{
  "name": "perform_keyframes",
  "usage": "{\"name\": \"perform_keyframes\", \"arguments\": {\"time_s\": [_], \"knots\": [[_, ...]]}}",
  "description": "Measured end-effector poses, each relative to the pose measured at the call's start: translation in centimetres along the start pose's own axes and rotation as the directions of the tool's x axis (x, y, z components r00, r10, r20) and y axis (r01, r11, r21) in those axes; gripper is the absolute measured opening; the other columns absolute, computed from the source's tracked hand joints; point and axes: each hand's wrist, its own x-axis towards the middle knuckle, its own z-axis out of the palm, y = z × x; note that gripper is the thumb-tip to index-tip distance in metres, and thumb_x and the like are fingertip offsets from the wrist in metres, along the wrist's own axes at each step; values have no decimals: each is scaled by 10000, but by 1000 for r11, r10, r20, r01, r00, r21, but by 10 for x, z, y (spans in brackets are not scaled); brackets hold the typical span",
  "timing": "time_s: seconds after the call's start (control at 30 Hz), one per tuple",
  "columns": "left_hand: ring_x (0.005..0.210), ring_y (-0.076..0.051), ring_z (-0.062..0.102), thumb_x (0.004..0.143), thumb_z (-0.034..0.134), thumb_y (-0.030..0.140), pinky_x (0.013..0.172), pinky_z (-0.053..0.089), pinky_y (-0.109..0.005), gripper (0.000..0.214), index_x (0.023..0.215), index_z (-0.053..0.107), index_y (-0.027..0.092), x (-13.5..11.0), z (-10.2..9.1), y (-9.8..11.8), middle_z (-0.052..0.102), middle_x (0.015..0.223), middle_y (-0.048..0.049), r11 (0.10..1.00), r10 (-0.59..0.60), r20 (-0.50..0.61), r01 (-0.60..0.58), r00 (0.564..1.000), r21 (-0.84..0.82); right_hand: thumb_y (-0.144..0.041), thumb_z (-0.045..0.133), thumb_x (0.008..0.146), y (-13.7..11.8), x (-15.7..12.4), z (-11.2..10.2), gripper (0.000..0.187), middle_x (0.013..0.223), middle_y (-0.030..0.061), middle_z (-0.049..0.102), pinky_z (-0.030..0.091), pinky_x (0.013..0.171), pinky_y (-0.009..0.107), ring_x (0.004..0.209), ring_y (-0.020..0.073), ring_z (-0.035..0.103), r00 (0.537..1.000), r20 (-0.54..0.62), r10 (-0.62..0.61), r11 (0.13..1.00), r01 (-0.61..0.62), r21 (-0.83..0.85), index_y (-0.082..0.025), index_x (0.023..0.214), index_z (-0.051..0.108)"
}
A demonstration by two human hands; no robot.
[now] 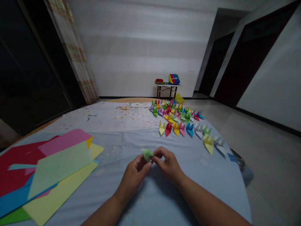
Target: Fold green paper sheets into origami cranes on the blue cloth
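Observation:
A small light-green folded paper piece is held up over the middle of the table. My left hand grips it from below and the left, thumb against its lower edge. At its right edge, the thumb and forefinger of my right hand pinch the same paper. Its exact folds are too small to make out. Beyond my hands stands a row of folded paper cranes in yellow, red, pink, blue, white and green, with their wings upright.
Coloured paper sheets lie overlapping at the left. More paper cranes crowd the far right of the round table, whose blue cloth meets a white flowered cloth. A small table with a colourful bag stands by the wall.

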Motion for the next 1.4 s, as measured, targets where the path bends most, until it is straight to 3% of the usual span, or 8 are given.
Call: {"name": "perform_keyframes", "arguments": {"time_s": [0.07, 0.17, 0.3, 0.4, 0.67, 0.83, 1.1, 1.4], "knots": [[1021, -248, 564, 705, 657, 294, 862, 437, -331, 447, 1126, 570, 175, 0, -1, 0, 621, 1121, -98, 999, -20, -40, 18, 999, -45, -304, 604, 749, 2, 3, -1, 146, 665, -3, 567, 400, 613, 249, 611, 119, 505, 990, 40, 137, 962, -142, 232, -174, 726, 541], [1081, -262, 525, 719, 636, 331, 839, 455, -341, 488, 1167, 532, 168, 0, -1, 2, 589, 1169, -119, 992, -52, -85, 42, 995, -118, -396, 669, 680, 6, 6, -1, 277, 640, -18, 554, 371, 565, 219, 560, 96, 481, 956, 162, 246, 806, -294, 514, -167, 722, 519], [1039, -256, 550, 727, 620, 331, 812, 465, -327, 400, 1093, 592, 171, 0, 1, 7, 625, 1111, -102, 987, -95, -82, 83, 992, -139, -409, 729, 612, 8, 5, 0, 347, 589, -33, 514, 294, 495, 184, 499, 65, 413, 907, 300, 294, 625, -420, 658, -152, 722, 523], [926, -224, 593, 718, 629, 316, 774, 464, -297, 341, 1022, 635, 162, 2, 1, 9, 664, 1015, -87, 994, -96, -100, 91, 990, -55, -393, 750, 592, 6, 4, 0, 355, 553, -43, 492, 268, 481, 180, 477, 55, 385, 892, 333, 306, 556, -451, 698, -147, 716, 524], [641, -119, 551, 694, 643, 344, 649, 438, -230, 264, 868, 662, 146, 3, -1, 2, 655, 720, -16, 995, -91, -198, 99, 976, 27, -328, 764, 583, 10, 3, 3, 320, 530, -39, 501, 260, 475, 188, 464, 55, 404, 850, 396, 347, 493, -525, 694, -140, 704, 536], [578, -110, 522, 670, 656, 349, 599, 426, -215, 264, 824, 667, 135, -2, 7, 13, 613, 611, 10, 993, -69, -256, 90, 964, 72, -319, 770, 567, 13, 3, 5, 327, 549, -39, 511, 255, 464, 192, 459, 56, 409, 834, 415, 364, 463, -549, 696, -144, 711, 535], [715, -153, 591, 654, 684, 332, 683, 456, -259, 315, 885, 578, 146, -4, 9, 6, 647, 783, -28, 996, -2, -148, 16, 989, 88, -353, 774, 545, 5, 3, 5, 355, 522, -47, 493, 260, 484, 197, 459, 55, 401, 831, 400, 386, 478, -551, 684, -143, 680, 521], [691, -149, 576, 669, 676, 334, 636, 446, -247, 284, 842, 538, 157, -5, 11, 2, 618, 757, -14, 966, 80, -181, -31, 980, 258, -379, 786, 498, 7, 1, 12, 407, 502, -51, 508, 255, 464, 189, 421, 45, 392, 835, 375, 402, 538, -547, 642, -141, 667, 503]]}}
